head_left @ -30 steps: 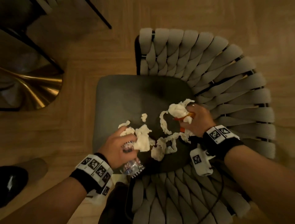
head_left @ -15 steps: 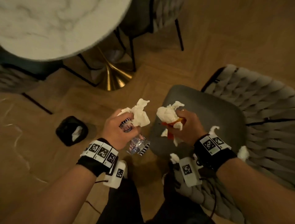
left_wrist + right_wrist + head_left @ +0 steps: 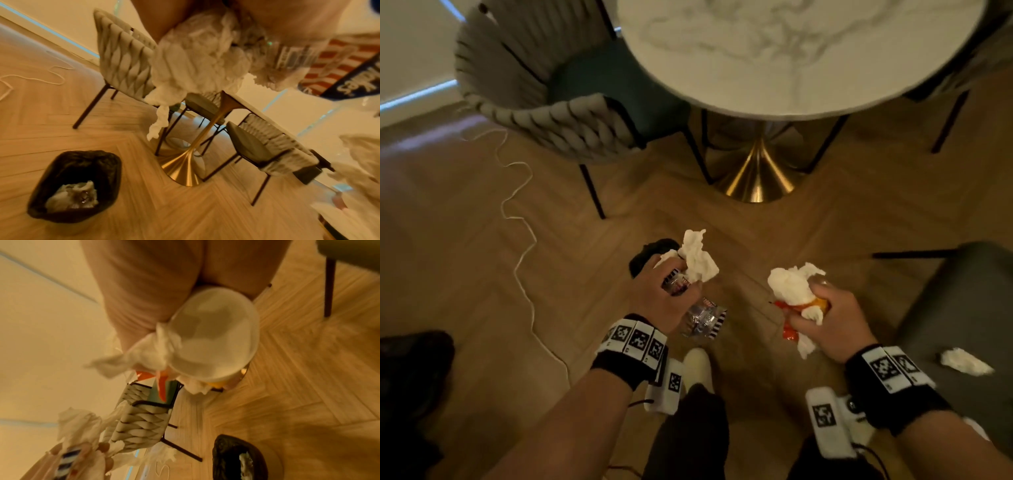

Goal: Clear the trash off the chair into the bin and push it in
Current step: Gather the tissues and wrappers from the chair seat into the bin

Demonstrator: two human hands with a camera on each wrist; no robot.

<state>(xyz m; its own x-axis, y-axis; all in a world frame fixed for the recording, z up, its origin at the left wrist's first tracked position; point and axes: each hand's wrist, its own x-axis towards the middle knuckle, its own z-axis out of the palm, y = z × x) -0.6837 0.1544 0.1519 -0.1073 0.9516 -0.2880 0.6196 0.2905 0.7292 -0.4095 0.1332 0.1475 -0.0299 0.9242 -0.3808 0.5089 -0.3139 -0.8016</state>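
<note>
My left hand (image 3: 671, 282) grips a crushed clear plastic bottle (image 3: 702, 318) together with a wad of white tissue (image 3: 698, 257). It hovers over the black-lined bin (image 3: 649, 251), which it mostly hides in the head view. The left wrist view shows the bin (image 3: 76, 185) on the floor with crumpled paper inside. My right hand (image 3: 818, 313) holds a white tissue clump (image 3: 791, 284) and an orange wrapper (image 3: 789, 334) above bare floor, right of the bin. The grey chair seat (image 3: 962, 308) is at the right edge, with one tissue scrap (image 3: 965, 361) lying on it.
A round marble table (image 3: 791, 51) on a gold base (image 3: 756, 174) stands ahead, with a woven grey chair (image 3: 544, 113) to its left. A white cord (image 3: 524, 246) trails across the wood floor. My white-socked foot (image 3: 697, 366) is below the hands.
Both hands lifted their trash off the chair seat and carried it left. The view swung from the chair to the floor, and the left hand now sits over the bin.
</note>
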